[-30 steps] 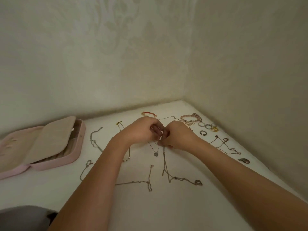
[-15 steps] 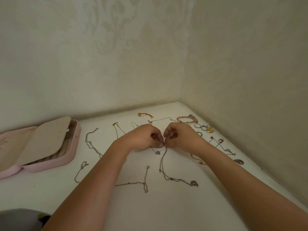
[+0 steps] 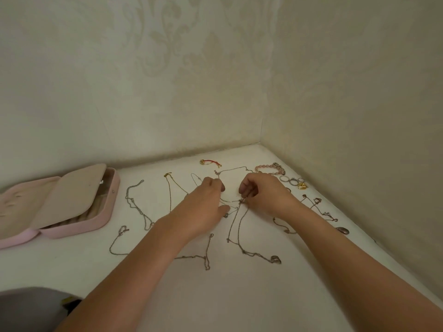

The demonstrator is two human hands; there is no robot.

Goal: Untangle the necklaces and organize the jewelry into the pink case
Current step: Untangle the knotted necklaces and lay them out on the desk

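Head view, right grip (image 3: 266, 195) at frame centre pinching knotted necklace (image 3: 243, 251) on white worktop (image 3: 239, 295), left grip (image 3: 203, 207) just beside, fingers curled, hold on any chain indeterminable, open pink case (image 3: 96, 222) at frame left, rings (image 3: 292, 180) at right.

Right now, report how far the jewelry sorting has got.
Done: the pink case lies open; several chains lie spread out singly. In hand: the right hand pinches a long chain at a small tangle, the left hand beside it. Left: every chain, the rings, the beaded bracelet and the red cord bracelet lie on the table, none visibly packed.
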